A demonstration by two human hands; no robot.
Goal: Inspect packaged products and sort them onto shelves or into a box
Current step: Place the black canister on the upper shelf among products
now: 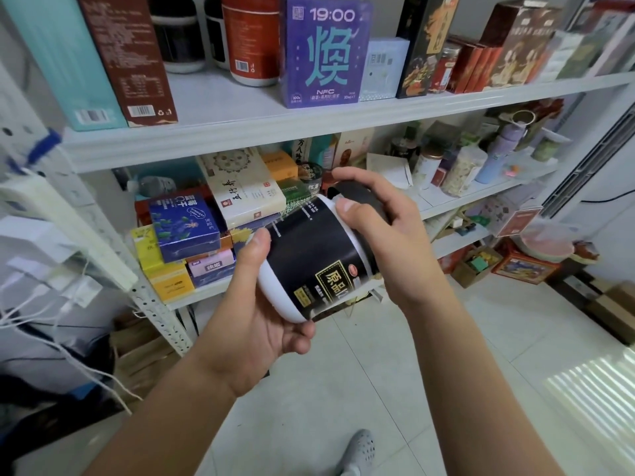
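A round jar (311,255) with a black label, white body and black lid lies tilted between both hands in front of the shelves. My left hand (261,314) grips its white bottom end from below, thumb on the label's edge. My right hand (385,235) wraps round the lid end, thumb pressed on the white shoulder. Gold characters show on the label near the bottom.
A white metal shelf unit (240,132) stands ahead. Its top shelf holds a purple box (323,49), a red jar (251,39) and dark boxes. The lower shelf carries stacked boxes, among them a blue box (184,228). Cardboard boxes (476,266) sit on the tiled floor.
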